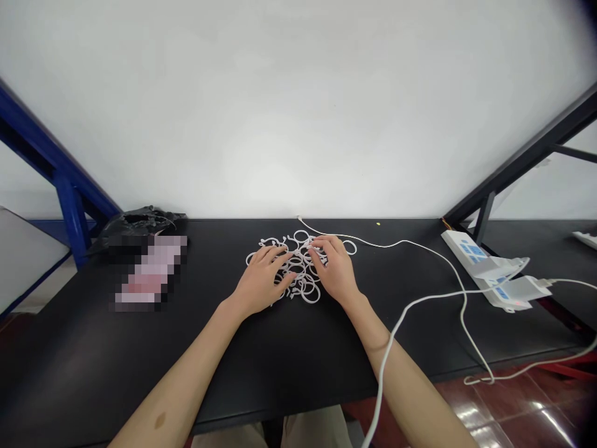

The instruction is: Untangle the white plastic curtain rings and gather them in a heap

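A pile of several white plastic rings (301, 287) lies on the black table (233, 373), near its far edge. My left hand (261, 280) rests palm down on the left side of the pile, fingers spread and stretched out over the rings. My right hand (333, 269) lies on the right side of the pile, fingers spread and bent slightly, fingertips touching rings. Neither hand has lifted a ring off the table.
A white cable (420, 249) runs from the far table edge across to a white power strip (489, 270) at the right and hangs over the front edge. A black plastic bag (135, 225) and a blurred pink item (149, 274) lie at the left. White wall behind.
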A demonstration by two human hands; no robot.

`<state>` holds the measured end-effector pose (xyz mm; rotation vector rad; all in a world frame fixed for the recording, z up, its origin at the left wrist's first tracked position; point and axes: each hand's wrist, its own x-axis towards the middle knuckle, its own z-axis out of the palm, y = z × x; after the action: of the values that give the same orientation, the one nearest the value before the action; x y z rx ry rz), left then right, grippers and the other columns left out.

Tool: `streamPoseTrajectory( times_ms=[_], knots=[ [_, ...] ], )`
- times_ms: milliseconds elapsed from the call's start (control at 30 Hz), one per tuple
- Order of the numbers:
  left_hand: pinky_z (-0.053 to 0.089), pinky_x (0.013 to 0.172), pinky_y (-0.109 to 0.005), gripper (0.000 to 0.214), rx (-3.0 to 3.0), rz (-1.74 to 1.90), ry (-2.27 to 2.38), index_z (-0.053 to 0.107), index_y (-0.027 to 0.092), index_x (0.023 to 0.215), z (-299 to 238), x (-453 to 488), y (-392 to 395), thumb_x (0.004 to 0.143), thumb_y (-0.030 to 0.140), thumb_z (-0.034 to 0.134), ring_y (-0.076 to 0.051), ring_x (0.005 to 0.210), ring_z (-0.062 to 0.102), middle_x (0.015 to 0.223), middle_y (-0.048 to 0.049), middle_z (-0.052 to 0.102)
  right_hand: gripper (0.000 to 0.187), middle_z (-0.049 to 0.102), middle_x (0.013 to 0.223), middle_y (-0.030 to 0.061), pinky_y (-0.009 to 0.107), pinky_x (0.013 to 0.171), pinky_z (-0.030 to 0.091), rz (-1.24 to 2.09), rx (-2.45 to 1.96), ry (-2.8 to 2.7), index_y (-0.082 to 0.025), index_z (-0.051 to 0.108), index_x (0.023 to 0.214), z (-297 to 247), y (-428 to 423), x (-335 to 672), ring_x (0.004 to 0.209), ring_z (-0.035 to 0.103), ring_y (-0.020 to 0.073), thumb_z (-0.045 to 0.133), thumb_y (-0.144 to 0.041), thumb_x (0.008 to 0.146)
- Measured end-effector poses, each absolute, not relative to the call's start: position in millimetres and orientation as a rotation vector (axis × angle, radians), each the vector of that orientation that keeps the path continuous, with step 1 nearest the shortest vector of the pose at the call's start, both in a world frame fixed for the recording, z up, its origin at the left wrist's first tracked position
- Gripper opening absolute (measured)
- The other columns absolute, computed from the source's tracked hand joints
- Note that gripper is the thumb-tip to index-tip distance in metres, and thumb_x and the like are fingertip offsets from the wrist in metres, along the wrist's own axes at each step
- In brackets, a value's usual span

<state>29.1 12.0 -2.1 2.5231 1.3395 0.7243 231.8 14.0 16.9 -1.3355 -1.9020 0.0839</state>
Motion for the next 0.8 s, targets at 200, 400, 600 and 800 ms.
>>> streamPoseTrajectory(
  times_ms=[200, 400, 600, 800],
  knots=[
    [0.011, 0.120, -0.059, 0.075, 2.539, 0.537, 1.397, 0.026, 0.027, 0.153, -4.8, 22.7, 9.7, 0.091, 0.067, 0.040, -0.033, 0.149, 0.014, 0.161, -0.0074, 0.023, 0.030, 0.067, 0.117, 0.0085, 0.038, 0.098, 0.048, 0.181, -1.373, -1.904, -0.021, 0.068, 0.106, 16.2, 20.0, 243.6, 0.109, 0.062, 0.0218, 0.045, -0.038, 0.098],
    [0.011, 0.118, -0.062, 0.082, 2.539, 0.419, 1.424, 0.021, 0.028, 0.155, -9.6, 19.0, 10.7, 0.088, 0.072, 0.038, -0.036, 0.149, 0.007, 0.162, -0.0059, 0.018, 0.060, 0.048, 0.145, 0.0204, 0.061, 0.111, 0.028, 0.040, -1.847, -1.821, -0.011, 0.058, 0.132, -1.8, 31.1, 263.6, 0.139, 0.035, 0.0391, 0.044, -0.055, 0.094],
    [0.000, 0.117, -0.064, 0.075, 2.555, 0.462, 1.436, 0.020, 0.029, 0.155, -15.3, 23.4, 19.1, 0.092, 0.069, 0.032, -0.035, 0.149, 0.005, 0.162, -0.0050, 0.017, 0.068, 0.042, 0.150, 0.0165, 0.056, 0.116, 0.024, 0.203, -1.762, -2.047, -0.015, 0.047, 0.143, -10.7, 27.0, 251.1, 0.144, 0.030, 0.0346, 0.038, -0.061, 0.094],
    [-0.010, 0.115, -0.066, 0.079, 2.574, 0.471, 1.490, 0.016, 0.027, 0.156, -13.6, 24.3, 17.6, 0.091, 0.071, 0.030, -0.036, 0.149, -0.002, 0.163, -0.0054, 0.010, 0.077, 0.027, 0.159, 0.0129, 0.065, 0.115, 0.011, 0.169, -1.789, -2.127, -0.022, 0.033, 0.152, -11.5, 27.3, 239.2, 0.147, 0.014, 0.0413, 0.036, -0.069, 0.091]
  ],
)
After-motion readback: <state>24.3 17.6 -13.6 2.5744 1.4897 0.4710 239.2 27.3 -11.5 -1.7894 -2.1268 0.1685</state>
